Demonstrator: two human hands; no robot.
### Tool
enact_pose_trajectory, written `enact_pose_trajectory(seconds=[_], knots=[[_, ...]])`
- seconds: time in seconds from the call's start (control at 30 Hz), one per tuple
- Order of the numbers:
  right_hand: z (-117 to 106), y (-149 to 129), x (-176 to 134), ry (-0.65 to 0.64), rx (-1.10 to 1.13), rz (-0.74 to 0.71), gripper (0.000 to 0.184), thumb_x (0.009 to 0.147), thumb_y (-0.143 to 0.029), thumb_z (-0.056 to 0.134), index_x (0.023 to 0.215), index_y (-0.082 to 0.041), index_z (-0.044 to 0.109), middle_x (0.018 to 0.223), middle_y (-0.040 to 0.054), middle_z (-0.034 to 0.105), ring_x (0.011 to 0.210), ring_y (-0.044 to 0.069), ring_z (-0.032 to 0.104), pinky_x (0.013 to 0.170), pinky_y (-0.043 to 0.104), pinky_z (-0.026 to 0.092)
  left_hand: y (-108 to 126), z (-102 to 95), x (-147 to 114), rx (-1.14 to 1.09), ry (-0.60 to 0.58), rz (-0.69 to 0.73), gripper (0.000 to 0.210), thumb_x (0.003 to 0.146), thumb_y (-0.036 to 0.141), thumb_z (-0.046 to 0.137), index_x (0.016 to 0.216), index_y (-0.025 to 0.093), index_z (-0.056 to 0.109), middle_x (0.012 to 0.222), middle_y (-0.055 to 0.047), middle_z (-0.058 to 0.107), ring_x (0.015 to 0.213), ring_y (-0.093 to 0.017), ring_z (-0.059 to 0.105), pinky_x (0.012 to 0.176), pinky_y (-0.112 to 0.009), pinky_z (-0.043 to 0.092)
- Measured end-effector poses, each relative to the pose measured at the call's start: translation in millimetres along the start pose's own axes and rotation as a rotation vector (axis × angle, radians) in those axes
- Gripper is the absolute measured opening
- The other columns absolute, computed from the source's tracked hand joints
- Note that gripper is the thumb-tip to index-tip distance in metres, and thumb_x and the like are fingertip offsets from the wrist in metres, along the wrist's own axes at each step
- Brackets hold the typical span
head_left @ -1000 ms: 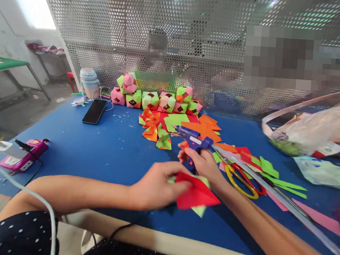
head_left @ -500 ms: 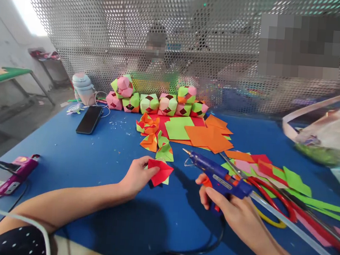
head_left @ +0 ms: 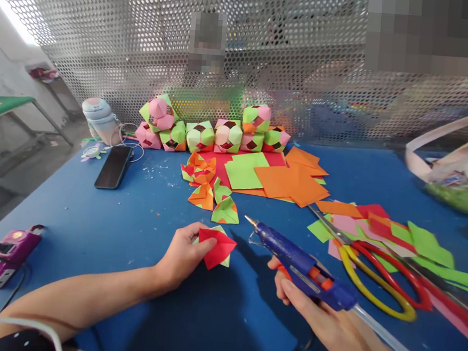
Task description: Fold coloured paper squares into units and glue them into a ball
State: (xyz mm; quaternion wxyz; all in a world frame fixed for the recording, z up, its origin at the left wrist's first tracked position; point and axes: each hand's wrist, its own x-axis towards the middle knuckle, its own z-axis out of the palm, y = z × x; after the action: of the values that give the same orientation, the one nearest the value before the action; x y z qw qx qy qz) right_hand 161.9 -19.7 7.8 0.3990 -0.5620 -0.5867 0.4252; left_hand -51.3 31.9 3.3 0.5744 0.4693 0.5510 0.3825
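My left hand [head_left: 184, 252] pinches a folded red paper piece [head_left: 217, 249] with a pale green layer behind it, just above the blue table. My right hand [head_left: 309, 304] is wrapped round a blue glue gun [head_left: 292, 254], fingers at its orange trigger. The gun's nozzle points up and left, a short way right of the red paper and apart from it. A clear glue stick [head_left: 391, 336] runs out of the gun's back end. Beyond my left hand lie folded green and orange pieces [head_left: 225, 211].
Several folded paper balls [head_left: 227, 136] line the mesh screen. Orange sheets [head_left: 293, 182] lie in front. Scissors [head_left: 375, 276] rest among paper scraps at right. A phone [head_left: 113, 167], a light-blue bottle [head_left: 100, 120] and a purple power strip [head_left: 9, 259] stand left; a bag [head_left: 462, 178] sits far right.
The view has shifted a little. The red paper in my left hand is turned slightly, and the glue gun tilts more downward at its back end. Both hands keep their hold.
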Motion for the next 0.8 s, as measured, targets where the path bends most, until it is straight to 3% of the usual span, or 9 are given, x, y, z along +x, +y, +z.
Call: enact_pose_trajectory(seconds=[0.23,0.4,0.57,0.8], knots=[[-2,10,-1,-0.079,-0.083,-0.057,0.017,0.08,-0.042,0.055,0.09,-0.029,0.057,0.058,-0.0022,0.056,0.049,0.016,0.055,0.044,0.025,0.047,-4,-1.0,7,0.057,0.095,0.041,0.011,0.072,0.025,0.062,0.076,0.015,0.062,0.068,0.002,0.062,0.062,-0.011,0.057,0.058,-0.02,0.043],[5,7,-1,-0.007,-0.177,-0.15,0.014,0.083,-0.039,0.052,0.085,-0.027,0.058,0.064,-0.0014,0.059,0.049,0.015,0.055,0.051,0.026,0.049,-7,0.0,11,0.086,0.1,0.071,0.011,0.072,0.024,0.061,0.076,0.014,0.063,0.07,0.0,0.064,0.065,-0.012,0.059,0.06,-0.021,0.045],[7,7,2,-0.141,-0.228,-0.243,0.007,0.084,-0.031,0.051,0.086,-0.026,0.055,0.072,-0.0007,0.059,0.056,0.014,0.058,0.054,0.024,0.049,-8,0.7,12,0.125,0.074,0.09,0.013,0.074,0.025,0.06,0.08,0.014,0.065,0.075,-0.002,0.067,0.07,-0.014,0.061,0.063,-0.023,0.047],[6,14,3,-0.059,-0.258,-0.226,0.004,0.083,-0.029,0.053,0.086,-0.026,0.052,0.067,-0.002,0.058,0.054,0.014,0.056,0.054,0.024,0.048,-13,2.5,16,0.131,0.091,0.113,0.014,0.073,0.023,0.059,0.082,0.015,0.066,0.078,-0.002,0.069,0.07,-0.015,0.062,0.062,-0.022,0.048]])
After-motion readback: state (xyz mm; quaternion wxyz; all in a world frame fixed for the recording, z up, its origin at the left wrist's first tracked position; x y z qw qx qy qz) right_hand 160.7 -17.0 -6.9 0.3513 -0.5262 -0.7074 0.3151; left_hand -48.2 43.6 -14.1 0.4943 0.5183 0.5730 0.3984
